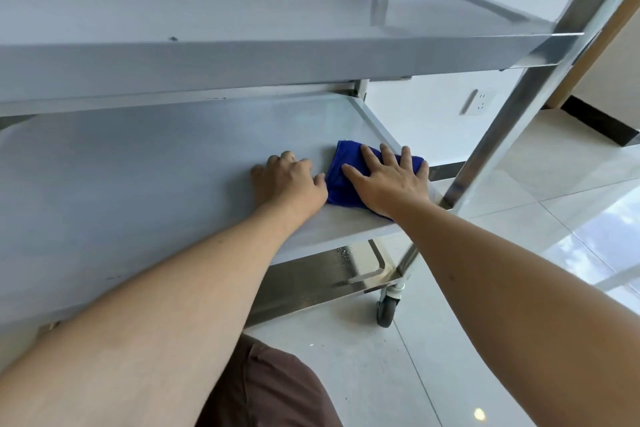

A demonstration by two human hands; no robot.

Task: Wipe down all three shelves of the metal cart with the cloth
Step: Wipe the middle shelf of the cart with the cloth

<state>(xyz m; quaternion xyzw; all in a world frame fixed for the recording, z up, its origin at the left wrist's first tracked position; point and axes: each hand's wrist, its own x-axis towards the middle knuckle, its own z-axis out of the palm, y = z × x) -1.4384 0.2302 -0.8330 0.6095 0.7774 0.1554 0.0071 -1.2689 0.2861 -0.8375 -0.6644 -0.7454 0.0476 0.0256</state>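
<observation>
While only the head view is on offer, it shows the work well enough. The right hand (pixel 388 180) lies flat with fingers spread on the blue cloth (pixel 337 173), pressing it onto the middle shelf (pixel 138 177) near that shelf's right-hand end, close to the corner by the cart's upright post (pixel 519 107). The left hand (pixel 287 180) rests just beside the cloth on the bare metal, knuckles up and fingers bent at the tips, holding nothing; it looks to be a brace.

Judging progress: the step in hand is the middle shelf, with the cloth at its right end and a long stretch of surface running off to the left. Whether that stretch is already wiped cannot be told from its look. The top shelf (pixel 242 0) above shows no cloth on it, and its state is likewise unreadable. The bottom shelf (pixel 311 274) carries visible droplets or specks near its right end, so it probably remains to be done.
</observation>
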